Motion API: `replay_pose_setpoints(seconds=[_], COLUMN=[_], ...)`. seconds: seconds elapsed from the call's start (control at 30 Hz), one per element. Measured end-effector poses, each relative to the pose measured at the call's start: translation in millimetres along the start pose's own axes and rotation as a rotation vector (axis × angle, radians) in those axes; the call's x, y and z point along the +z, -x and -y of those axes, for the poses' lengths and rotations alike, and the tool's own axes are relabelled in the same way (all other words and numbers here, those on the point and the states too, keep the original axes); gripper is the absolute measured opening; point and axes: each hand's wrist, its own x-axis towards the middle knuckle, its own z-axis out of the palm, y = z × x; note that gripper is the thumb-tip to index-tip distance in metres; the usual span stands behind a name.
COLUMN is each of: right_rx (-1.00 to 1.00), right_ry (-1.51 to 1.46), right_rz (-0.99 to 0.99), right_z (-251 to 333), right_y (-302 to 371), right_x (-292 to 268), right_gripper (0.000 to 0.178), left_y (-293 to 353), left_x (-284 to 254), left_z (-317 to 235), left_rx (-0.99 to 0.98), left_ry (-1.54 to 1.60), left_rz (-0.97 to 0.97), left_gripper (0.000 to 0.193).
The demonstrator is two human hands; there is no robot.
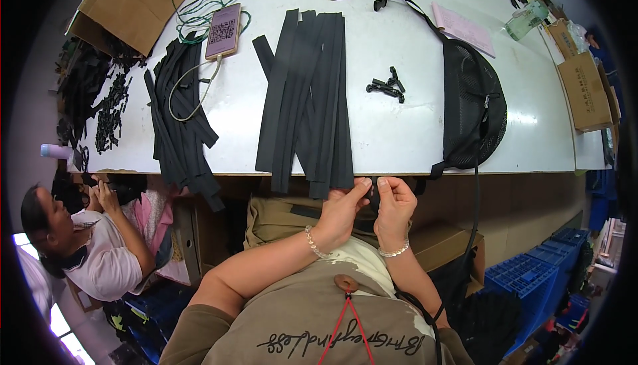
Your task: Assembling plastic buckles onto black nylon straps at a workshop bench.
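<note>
Close to the table's front edge, my left hand (340, 213) and my right hand (395, 209) face each other with thumbs and fingertips pinched. Between them is a small dark piece (374, 193), gripped from both sides; its exact kind is too small to make out. Just beyond my left hand lies a pile of flat black straps (306, 99), their near ends hanging over the edge. Several small black plastic fittings (387, 88) rest on the white table (392, 139) ahead of my right hand. A black mesh bag (473, 102) with a strap lies to their right.
More black straps (179, 109) lie at left, beneath a charging phone (222, 30) and its cable. A cardboard box (133, 9) and many small black parts (111, 116) are farther left. A bottle (526, 20) stands far right. A co-worker (100, 245) sits at left; blue crates (522, 275) are lower right.
</note>
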Motion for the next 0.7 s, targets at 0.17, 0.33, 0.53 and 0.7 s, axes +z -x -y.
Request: replay_pose_setpoints(seconds=[0.17,0.33,0.53,0.7], right_rx=[0.011,0.027,-0.146,-0.269], right_ry=[-0.078,-0.041,-0.006,0.051], right_rz=[0.011,0.088,0.15,0.216], right_z=[2,13,34,40], right_y=[1,3,12,15], right_x=[3,-6,-13,-15], right_gripper=[0.004,0.004,0.007,0.005], left_y=[-1,6,29,38], left_x=[2,-1,10,13], left_z=[-1,-3,-13,-20], left_rx=[0.027,-0.049,-0.031,0.064], left_ry=[0.008,0.061,0.042,-0.008], left_rz=[0.005,0.092,0.201,0.248], left_gripper=[0.008,0.008,0.01,0.011])
